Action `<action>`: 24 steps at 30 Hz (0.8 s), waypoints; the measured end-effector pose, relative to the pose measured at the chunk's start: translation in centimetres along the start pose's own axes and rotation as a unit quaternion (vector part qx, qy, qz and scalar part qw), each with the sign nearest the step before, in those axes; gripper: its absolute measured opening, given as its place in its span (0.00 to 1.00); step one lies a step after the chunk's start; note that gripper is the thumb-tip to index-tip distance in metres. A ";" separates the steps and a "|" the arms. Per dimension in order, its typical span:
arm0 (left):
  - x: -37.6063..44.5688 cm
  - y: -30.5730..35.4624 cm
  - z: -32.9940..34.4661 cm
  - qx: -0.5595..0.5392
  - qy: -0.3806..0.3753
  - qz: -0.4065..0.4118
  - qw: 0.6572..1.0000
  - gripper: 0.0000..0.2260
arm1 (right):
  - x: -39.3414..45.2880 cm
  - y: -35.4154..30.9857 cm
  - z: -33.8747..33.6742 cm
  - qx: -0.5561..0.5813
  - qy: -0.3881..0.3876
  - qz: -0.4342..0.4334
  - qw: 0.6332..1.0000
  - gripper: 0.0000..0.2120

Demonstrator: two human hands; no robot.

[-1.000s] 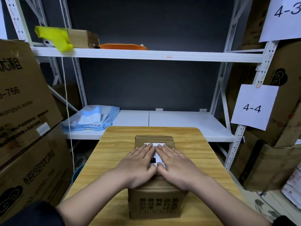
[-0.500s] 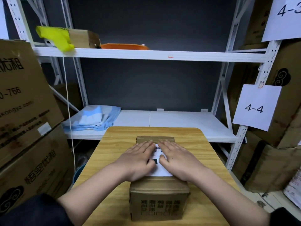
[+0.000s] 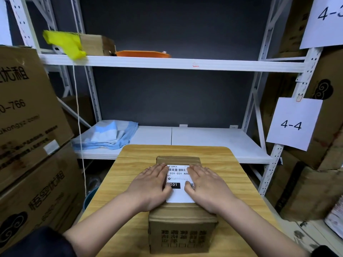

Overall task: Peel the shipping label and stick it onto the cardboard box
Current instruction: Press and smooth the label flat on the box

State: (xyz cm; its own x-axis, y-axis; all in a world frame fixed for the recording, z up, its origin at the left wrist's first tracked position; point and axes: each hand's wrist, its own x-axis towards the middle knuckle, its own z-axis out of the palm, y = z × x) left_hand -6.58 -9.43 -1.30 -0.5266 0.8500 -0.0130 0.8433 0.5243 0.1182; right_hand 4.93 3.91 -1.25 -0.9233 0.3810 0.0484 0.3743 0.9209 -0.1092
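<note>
Shipping label on cardboard box: left hand and right hand, flat open grip holding nothing, have slid apart toward 9 and 3 o'clock, newly exposing print; adhesion judged nearly complete.

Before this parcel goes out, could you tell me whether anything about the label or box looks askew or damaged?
Nothing stands out. The shipping label lies flat and roughly square on top of the cardboard box, with the left hand and right hand pressed flat over its side edges. The edges under the hands cannot be checked.

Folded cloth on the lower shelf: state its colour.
Light blue and white patches on the cloth, seen in the head view.
</note>
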 end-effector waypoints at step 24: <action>-3.1 1.7 1.2 -0.001 -0.004 0.070 0.998 0.25 | -3.4 -0.4 1.0 0.017 -0.013 -0.085 0.996 0.43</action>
State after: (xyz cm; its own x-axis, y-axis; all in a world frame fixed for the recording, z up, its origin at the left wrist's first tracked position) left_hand -3.37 -11.14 -2.27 -0.4021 0.9156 -0.0039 0.9086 0.3996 0.1212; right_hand 7.83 2.19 -2.40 -0.9754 0.2162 0.0436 0.2087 0.9687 -0.1343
